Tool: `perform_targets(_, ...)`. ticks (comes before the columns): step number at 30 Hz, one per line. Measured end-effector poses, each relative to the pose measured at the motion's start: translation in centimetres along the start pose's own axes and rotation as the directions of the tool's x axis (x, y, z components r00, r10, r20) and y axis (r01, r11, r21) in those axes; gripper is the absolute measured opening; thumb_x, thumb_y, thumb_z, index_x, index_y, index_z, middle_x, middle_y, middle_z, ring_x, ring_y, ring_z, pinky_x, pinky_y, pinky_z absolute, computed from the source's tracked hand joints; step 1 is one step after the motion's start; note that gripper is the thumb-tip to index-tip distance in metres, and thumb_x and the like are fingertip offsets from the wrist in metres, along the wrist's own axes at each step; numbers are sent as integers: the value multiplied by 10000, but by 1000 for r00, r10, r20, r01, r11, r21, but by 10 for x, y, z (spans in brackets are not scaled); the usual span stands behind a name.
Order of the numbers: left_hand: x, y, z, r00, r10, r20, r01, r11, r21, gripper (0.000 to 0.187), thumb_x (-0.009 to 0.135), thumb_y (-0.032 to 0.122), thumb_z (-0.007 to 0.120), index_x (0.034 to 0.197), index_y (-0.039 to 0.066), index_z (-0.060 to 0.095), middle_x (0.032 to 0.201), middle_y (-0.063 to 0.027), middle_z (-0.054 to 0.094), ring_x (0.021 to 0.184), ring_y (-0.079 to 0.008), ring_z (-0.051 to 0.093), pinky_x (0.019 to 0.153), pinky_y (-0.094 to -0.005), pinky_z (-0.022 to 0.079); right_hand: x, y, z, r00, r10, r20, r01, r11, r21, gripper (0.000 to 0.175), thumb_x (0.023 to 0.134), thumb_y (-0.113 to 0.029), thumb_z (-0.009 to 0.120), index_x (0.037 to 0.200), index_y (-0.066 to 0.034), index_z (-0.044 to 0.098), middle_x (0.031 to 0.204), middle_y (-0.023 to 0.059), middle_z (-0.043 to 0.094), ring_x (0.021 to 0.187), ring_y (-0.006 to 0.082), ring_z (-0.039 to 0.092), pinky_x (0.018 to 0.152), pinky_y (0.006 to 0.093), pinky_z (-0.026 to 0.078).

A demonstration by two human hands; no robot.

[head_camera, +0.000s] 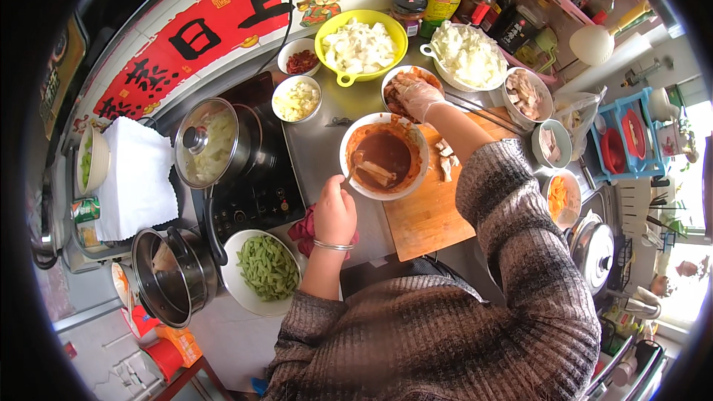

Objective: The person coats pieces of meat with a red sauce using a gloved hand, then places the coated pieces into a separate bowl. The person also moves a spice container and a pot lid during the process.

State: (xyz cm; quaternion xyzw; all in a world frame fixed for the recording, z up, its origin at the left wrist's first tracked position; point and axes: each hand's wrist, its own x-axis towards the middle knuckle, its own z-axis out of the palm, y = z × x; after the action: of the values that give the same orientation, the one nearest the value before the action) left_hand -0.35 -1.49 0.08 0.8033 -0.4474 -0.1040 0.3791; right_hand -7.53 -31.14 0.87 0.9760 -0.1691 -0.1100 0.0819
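A white bowl [423, 146] of red-brown sauce [384, 147] stands in front of me, its inner wall smeared with sauce. My left hand [336, 209] is closed around the handle of a spoon [352, 170] that dips into this bowl. One pale piece of meat [376, 172] lies at the sauce's near side, by the spoon. Farther back, my right hand [415, 94], in a clear plastic glove, reaches into a second white bowl [385, 84] of sauce-coated pieces [396, 104]. Its fingertips are partly hidden, so I cannot tell whether they grip a piece.
A wooden cutting board [429, 211] carries a few meat pieces [445, 159]; chopsticks [482, 111] lie behind. Left are an induction cooktop [250, 200] with a lidded pan [214, 145], and a bowl of green pieces [267, 267]. A yellow colander [362, 75] stands at the back.
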Motion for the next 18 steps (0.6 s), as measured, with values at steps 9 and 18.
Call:
perform_targets(9,-1,3,1,1000,19,-20,-19,1000,-12,254,841,20,482,1092,0,514,991,-223,610,922,-381,594,807,-419,473,-27,5,-9,979,134,156,-177,935,308,487,917,-435,405,1279,-131,519,1384,107,434,1301,265,373,1083,351,280)
perform_targets(18,-5,8,-2,999,31,-13,-31,1000,-4,250,849,22,473,1094,-6,514,1012,-223,609,946,-383,590,822,-414,473,-24,25,20,928,244,283,-349,837,422,391,835,-237,615,1198,-96,584,1119,143,603,1055,308,558,911,377,431)
